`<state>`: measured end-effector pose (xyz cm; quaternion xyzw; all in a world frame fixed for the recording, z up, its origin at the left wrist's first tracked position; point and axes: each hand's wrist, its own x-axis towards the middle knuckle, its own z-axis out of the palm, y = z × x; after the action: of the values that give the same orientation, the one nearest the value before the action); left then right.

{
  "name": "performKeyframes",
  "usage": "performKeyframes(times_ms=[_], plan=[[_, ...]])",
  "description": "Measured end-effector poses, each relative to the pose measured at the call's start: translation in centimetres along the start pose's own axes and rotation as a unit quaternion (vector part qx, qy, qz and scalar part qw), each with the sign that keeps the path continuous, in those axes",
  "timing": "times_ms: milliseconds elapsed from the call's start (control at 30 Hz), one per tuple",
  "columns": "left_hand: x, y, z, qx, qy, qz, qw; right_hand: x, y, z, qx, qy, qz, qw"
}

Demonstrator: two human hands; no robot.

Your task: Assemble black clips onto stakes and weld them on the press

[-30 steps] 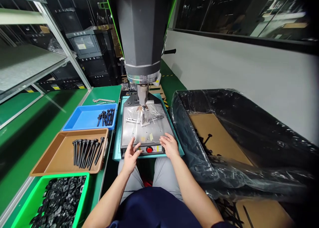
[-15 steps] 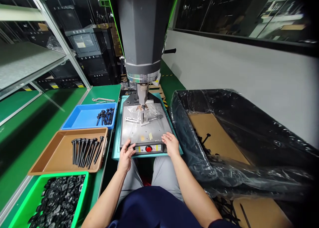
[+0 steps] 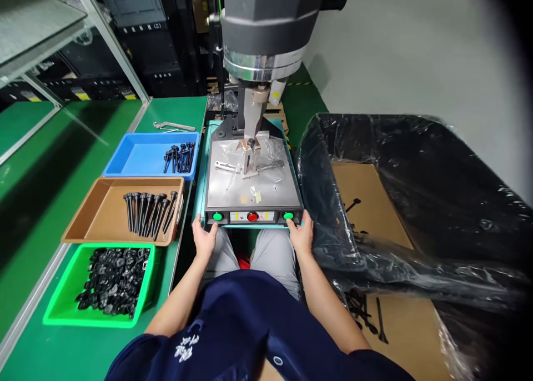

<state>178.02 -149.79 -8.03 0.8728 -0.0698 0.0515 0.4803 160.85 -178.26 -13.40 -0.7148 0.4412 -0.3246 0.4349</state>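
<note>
A press machine (image 3: pixel 266 31) stands over a steel plate (image 3: pixel 237 186), where a small black part (image 3: pixel 251 143) sits in a fixture under the machine's tip. My left hand (image 3: pixel 204 237) rests at the front left corner of the machine's base, thumb by the left green button (image 3: pixel 217 216). At the front right corner lies my right hand (image 3: pixel 301 235), thumb by the right green button (image 3: pixel 288 216). A red button (image 3: pixel 252 216) sits between them. Both hands hold nothing, fingers loosely curled round the base edge.
Left of the machine lie a blue tray (image 3: pixel 141 159) with black bolts, a brown tray (image 3: pixel 100 214) with a row of bolts, and a green bin (image 3: pixel 66 292) of small black parts. A large box lined with black plastic (image 3: pixel 416 192) stands to the right.
Both hands slid back off the plate to the front corners of the base, thumbs by the green buttons. The camera tilted down and moved closer.
</note>
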Motion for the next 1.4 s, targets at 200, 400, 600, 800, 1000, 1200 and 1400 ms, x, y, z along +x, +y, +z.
performKeyframes(times_ms=[200, 400, 600, 800, 1000, 1200, 1400], plan=[[1.6, -0.9, 1.2, -0.019, -0.015, -0.011, 1.0, 0.9, 0.5, 0.2, -0.01, 0.009, 0.003, 1.0], [2.7, -1.3, 1.2, -0.044, -0.021, -0.032, 0.998, 1.4, 0.4, 0.2, -0.011, 0.015, 0.019, 1.0], [2.6, -1.0, 1.1, -0.017, -0.025, -0.022, 0.999, 1.7, 0.4, 0.2, -0.02, 0.009, 0.037, 0.999], [2.2, -1.0, 1.0, -0.021, -0.038, -0.008, 0.999, 1.5, 0.1, -0.5, 0.02, -0.03, 0.053, 0.998], [1.5, -1.3, 1.1, -0.038, -0.032, 0.003, 0.999, 1.0, 0.3, -0.8, 0.019, -0.04, 0.053, 0.998], [1.5, -0.8, 1.0, -0.066, -0.034, -0.037, 0.997, 0.9, 1.0, -0.4, 0.01, -0.031, 0.059, 0.998], [1.3, 2.3, 0.3, -0.08, 0.02, 0.029, 0.996, 0.7, 1.7, 0.0, 0.032, -0.036, 0.052, 0.997]])
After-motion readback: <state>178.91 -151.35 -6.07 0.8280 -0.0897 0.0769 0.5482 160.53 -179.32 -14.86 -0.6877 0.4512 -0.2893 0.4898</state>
